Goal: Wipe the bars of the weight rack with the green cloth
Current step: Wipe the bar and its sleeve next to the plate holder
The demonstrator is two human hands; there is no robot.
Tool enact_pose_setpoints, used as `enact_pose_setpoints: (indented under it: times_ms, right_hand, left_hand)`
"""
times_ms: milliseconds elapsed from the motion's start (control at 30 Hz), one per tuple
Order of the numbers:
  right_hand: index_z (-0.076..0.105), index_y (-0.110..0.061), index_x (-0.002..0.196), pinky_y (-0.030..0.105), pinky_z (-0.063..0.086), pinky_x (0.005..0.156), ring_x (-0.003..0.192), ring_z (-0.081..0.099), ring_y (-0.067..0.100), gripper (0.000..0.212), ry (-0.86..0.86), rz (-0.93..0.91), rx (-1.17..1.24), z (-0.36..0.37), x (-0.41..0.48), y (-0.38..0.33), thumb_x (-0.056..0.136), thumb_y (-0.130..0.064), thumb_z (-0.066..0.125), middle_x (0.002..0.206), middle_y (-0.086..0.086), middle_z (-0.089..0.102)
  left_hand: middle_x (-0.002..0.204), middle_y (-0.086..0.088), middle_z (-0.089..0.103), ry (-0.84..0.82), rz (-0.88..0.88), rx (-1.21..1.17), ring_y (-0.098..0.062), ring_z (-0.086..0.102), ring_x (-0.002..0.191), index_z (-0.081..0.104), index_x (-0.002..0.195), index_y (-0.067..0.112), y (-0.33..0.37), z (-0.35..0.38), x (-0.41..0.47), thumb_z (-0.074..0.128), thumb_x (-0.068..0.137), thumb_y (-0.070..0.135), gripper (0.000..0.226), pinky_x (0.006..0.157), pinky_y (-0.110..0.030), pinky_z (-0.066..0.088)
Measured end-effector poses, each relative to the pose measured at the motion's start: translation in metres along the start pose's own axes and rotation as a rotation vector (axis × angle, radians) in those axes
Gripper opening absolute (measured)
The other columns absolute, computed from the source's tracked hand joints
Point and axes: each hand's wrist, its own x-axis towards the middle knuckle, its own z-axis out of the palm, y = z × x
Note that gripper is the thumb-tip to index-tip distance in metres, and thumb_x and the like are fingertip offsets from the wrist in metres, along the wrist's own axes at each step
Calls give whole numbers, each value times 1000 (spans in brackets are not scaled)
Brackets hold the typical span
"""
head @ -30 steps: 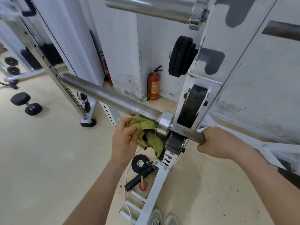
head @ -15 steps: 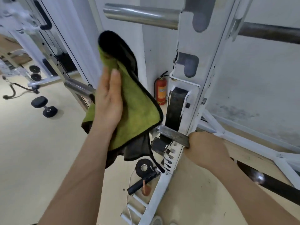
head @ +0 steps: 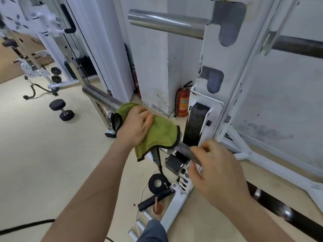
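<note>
The green cloth, black on its underside, is draped over the lower steel bar of the white weight rack. My left hand lies on top of the cloth, fingers curved over it and the bar. The bar's dark inner end sticks out past the upright. My right hand is blurred there, fingers spread loosely, with the bar end between thumb and fingers. A second steel bar juts out higher on the rack.
A red fire extinguisher stands by the wall corner behind the rack. A black tape roll and a black handle lie at the rack's foot. A dumbbell and a cable machine are to the left.
My left hand brought the raised cloth down and laid it over the lower bar. My right hand loosened its grip on the bar's end.
</note>
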Motion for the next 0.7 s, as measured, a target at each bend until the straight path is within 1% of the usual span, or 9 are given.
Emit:
enact_pose_setpoints:
  times_ms: [100,200,267,333,433,500,600,633,700]
  right_hand:
    - [67,-13,99,29,49,54,76,54,20,22,38,-97,-34,14,24,-33,78,-18,70,91,4,58]
    - [67,-4,107,26,51,58,78,58,21,44,-60,-4,-121,36,50,-49,68,-20,81,95,8,61]
    - [67,2,107,28,51,58,77,58,24,49,-148,58,-211,42,60,-54,66,-21,82,90,12,62]
    - [69,5,91,32,47,52,70,59,28,33,-148,55,-294,41,70,-60,64,-10,78,76,16,62]
    - [66,5,70,30,40,42,54,56,30,14,-144,-34,-333,33,81,-70,57,4,64,58,18,57]
    - [68,5,102,28,37,42,56,59,28,40,-259,-25,-423,33,83,-70,64,-6,66,66,19,62]
    - [15,-4,152,25,19,41,55,52,25,87,-338,-30,-482,23,87,-76,79,-12,63,85,23,61]
    - [-6,-7,152,27,17,41,52,44,21,90,-326,-51,-491,24,88,-78,87,-10,55,92,22,58]
    - [-24,-8,147,29,19,40,49,32,17,88,-421,-45,-521,29,95,-81,93,-9,46,100,23,53]
  left_hand:
    - [118,-9,59,45,-75,46,-25,46,118,70,104,9,-25,-13,11,37,101,35,42,109,-33,26]
    - [116,-12,60,39,-138,125,-27,43,122,72,99,8,-30,-26,20,34,101,35,47,107,-28,21]
    - [124,-3,58,-30,-198,249,-22,37,130,73,96,19,-11,-25,22,30,97,40,48,108,-37,24]
    - [130,7,55,-85,-139,355,-15,35,133,73,96,27,13,-12,15,31,95,41,44,111,-49,20]
    - [93,7,65,-84,83,214,-17,54,99,67,78,21,35,3,0,26,93,43,49,96,-47,39]
    - [82,6,63,-121,137,155,-18,52,82,66,76,21,23,2,4,25,94,45,50,80,-40,45]
    - [83,6,63,-90,135,175,-17,52,80,68,75,20,-13,-11,20,24,92,46,54,72,-36,47]
    - [81,5,63,-73,103,181,-17,52,79,66,71,18,-27,-17,28,25,91,45,54,71,-34,47]
    - [71,3,58,-46,32,208,-18,51,72,54,58,15,-54,-25,44,26,89,43,50,64,-32,44]
